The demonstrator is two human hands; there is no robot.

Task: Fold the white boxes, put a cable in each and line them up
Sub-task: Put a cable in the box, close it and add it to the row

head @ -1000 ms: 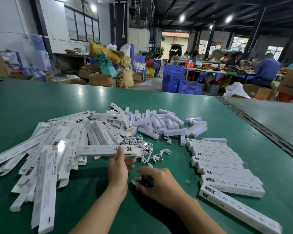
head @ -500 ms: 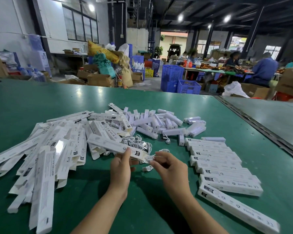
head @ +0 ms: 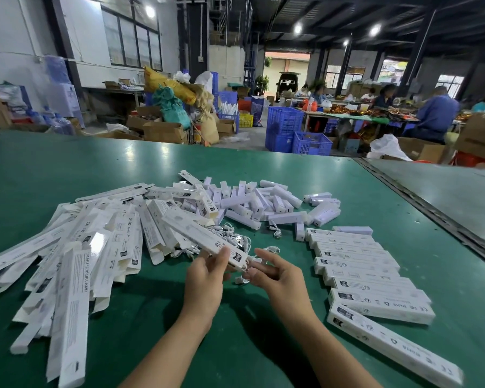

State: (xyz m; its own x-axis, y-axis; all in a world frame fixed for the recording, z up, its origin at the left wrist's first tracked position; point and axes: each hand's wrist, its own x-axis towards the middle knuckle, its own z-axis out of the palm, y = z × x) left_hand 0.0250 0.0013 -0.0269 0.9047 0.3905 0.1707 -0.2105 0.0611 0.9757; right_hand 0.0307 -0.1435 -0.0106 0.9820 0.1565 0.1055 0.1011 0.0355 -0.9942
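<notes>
My left hand (head: 206,278) grips the near end of a long white box (head: 202,236) that slants up and to the left above the green table (head: 263,345). At that open end my right hand (head: 277,275) pinches a white cable (head: 256,260), with a loose piece of cable (head: 240,280) hanging below the hands. A heap of flat, unfolded white boxes (head: 76,261) lies to the left. More white cables (head: 230,236) are tangled behind the held box. A row of folded boxes (head: 359,270) runs down the right side.
Short white lamp-like bars (head: 263,203) are piled at the table's middle back. A metal seam (head: 431,217) divides this table from the one on the right. Blue crates (head: 294,133), cardboard boxes and seated workers (head: 434,113) fill the hall behind.
The box was lifted off the heap and turned from lying crosswise to slanting away left. My right hand rose from the table to the box's open end with a cable.
</notes>
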